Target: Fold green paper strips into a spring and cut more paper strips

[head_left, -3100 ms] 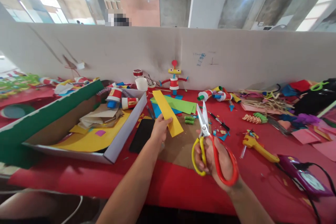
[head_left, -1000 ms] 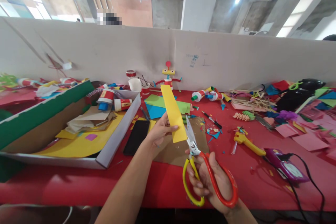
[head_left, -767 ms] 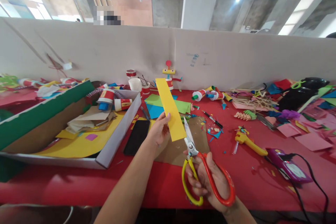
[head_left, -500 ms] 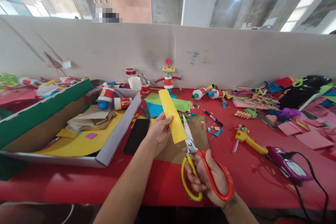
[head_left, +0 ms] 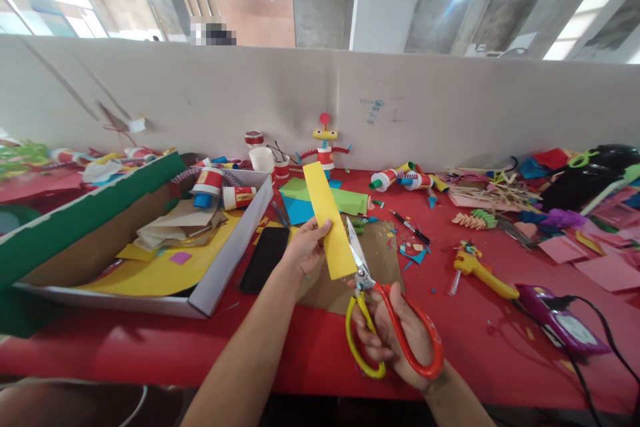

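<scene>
Between the thumb and fingers of my left hand (head_left: 307,247) is a strip of yellow paper (head_left: 330,223), tilted with its top leaning left. My right hand (head_left: 395,337) grips a pair of scissors (head_left: 367,280) with one red and one yellow handle. Their blades point up and away, beside the strip's lower right corner. Under both hands lies a brown cardboard sheet (head_left: 383,260) with small scraps on it. Behind the strip are green paper (head_left: 350,200) and blue paper (head_left: 296,210). A paper-cup figure (head_left: 325,157) with coiled arms stands by the wall.
An open box (head_left: 215,280) at left holds paper and cup pieces. A black phone (head_left: 265,260) lies beside it. On the right are a yellow glue gun (head_left: 483,273), a purple corded device (head_left: 560,320), a pen (head_left: 410,227), sticks (head_left: 493,188) and pink paper (head_left: 605,270).
The view has shifted slightly, so the table items sit a little further right. The strip's lower end has tipped slightly down. Both hands keep their holds.
</scene>
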Demonstrator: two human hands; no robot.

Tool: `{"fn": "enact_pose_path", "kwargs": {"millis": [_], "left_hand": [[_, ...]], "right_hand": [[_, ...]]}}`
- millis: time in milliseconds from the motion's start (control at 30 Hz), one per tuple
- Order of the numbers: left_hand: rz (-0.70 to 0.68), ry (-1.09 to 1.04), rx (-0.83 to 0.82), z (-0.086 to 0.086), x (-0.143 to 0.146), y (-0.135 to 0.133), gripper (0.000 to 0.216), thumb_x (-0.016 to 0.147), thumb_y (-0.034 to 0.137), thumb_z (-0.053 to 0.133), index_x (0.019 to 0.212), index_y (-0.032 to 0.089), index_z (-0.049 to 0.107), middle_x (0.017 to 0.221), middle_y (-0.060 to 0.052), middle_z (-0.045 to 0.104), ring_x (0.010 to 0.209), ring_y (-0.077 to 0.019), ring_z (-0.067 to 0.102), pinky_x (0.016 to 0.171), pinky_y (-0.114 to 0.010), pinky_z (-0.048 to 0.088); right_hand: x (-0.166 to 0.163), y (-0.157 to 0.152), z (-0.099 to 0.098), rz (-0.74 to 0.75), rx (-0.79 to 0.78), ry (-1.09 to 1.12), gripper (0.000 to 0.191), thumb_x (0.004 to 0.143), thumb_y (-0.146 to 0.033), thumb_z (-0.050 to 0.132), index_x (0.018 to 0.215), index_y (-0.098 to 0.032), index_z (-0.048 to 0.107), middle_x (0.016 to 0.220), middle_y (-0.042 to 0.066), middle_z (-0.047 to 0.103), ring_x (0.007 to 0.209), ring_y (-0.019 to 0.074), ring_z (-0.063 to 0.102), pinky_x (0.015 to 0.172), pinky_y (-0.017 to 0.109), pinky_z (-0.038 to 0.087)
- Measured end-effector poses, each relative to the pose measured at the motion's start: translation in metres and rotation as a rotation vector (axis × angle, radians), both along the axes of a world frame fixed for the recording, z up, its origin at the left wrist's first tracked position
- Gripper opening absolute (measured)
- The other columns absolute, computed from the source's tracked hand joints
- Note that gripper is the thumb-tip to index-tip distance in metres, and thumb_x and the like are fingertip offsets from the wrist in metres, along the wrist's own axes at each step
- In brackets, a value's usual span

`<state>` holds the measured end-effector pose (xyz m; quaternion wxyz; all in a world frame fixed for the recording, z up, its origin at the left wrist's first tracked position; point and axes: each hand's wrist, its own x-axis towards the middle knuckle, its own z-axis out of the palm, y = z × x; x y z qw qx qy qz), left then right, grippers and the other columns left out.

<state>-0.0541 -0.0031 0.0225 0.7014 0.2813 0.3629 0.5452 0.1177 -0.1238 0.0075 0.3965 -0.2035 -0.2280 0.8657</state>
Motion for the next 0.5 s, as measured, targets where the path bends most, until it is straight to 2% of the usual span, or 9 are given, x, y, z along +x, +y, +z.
{"fn": "enact_pose_path", "kwargs": {"millis": [367,500], "left_hand": [[-0.021,0.076,0.016,0.007,-0.003,-0.003,0.026,0.062,0.015,0.073,0.086,0.015,0.062,0.077,-0.003,0.067,0.062,-0.012,0.061,0.057,-0.022,0.049],[-0.063,0.105,0.051,0.003,-0.004,-0.004,0.029,0.062,0.018,0.073,0.089,0.016,0.062,0.081,-0.003,0.067,0.064,-0.0122,0.061,0.058,-0.023,0.049]], "right_hand": [[0.007,-0.008,0.007,-0.006,-0.018,0.002,0.053,0.078,-0.063,0.043,0.107,-0.019,0.05,0.073,0.004,0.052,0.049,0.0064,0.032,0.038,0.015,0.017],[0.005,-0.009,0.01,-0.029,-0.011,-0.025,0.054,0.075,-0.065,0.047,0.101,-0.019,0.052,0.071,0.003,0.052,0.049,0.0064,0.031,0.038,0.016,0.018]]}}
